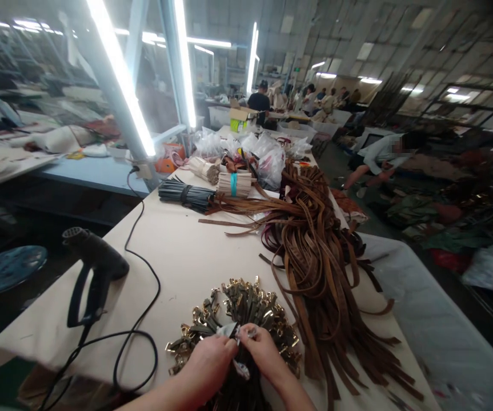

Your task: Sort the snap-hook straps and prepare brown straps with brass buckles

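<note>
A bundle of dark olive straps (246, 305) with gold-coloured metal clasps fans out at the near edge of the table. Over its middle, my left hand (212, 359) is closed on a crumpled whitish strip (241, 370) that looks like plastic or paper. Close beside it, my right hand (263, 349) pinches the same strip, with a crumpled bit showing at the fingertips. The strip lies across the straps; whether it goes all the way around them is hidden by my hands. Below my hands the straps run down out of view.
Long brown leather straps (315, 251) cover the table's right side. A black heat gun (94, 277) stands at the left, its cord (145, 308) looping over the table (186, 251). Tied bundles (186, 194) and plastic bags (269, 165) lie farther back. A person (383, 157) bends at the right.
</note>
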